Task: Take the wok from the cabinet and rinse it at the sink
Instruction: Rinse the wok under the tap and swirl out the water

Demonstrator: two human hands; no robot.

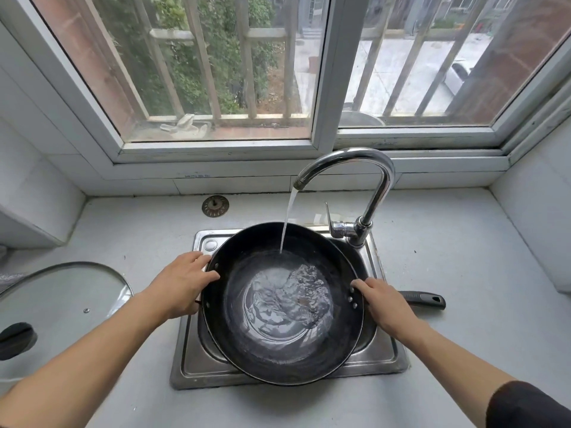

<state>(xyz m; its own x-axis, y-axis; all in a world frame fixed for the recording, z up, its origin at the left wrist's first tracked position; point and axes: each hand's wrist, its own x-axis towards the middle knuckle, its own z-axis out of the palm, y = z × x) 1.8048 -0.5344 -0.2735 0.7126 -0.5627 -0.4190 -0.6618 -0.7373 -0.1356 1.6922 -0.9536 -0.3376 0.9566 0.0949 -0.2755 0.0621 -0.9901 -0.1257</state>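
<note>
My left hand (182, 284) gripped the left rim of the wok (285, 304), fingers curled over the edge w/ tips reaching onto the inside wall, thumb side lower near the small side lug. My right hand (381, 301) held the right rim by the rivets, where the long black handle (421, 299) joined; fingers lay fairly flat along the rim w/ the tips hooked over it. Whether the thumb wrapped beneath, couldn't tell.

The wok sat over the steel sink (197, 359), covering nearly all of the basin, tilted a bit so the near rim overhung the sink's front lip. Handle stuck out right over the counter (463, 257). Water ran from the chrome faucet (355, 168) in a thin stream onto the far inner wall & pooled, rippling, in the bottom. Faucet base & lever stood just beside the wok's far-right rim, close.

Room: open counter to the right, past the handle, up to the tiled side wall. On the left, a glass lid (61, 304) w/ a black knob lay flat on the counter, near my left forearm but apart from the sink. A sink strainer (215, 206) lay on the counter behind the sink, under the window sill (247, 177).

Writing: a faint small printed line on the sill frame, too small to read. No brand seen on wok or faucet.
</note>
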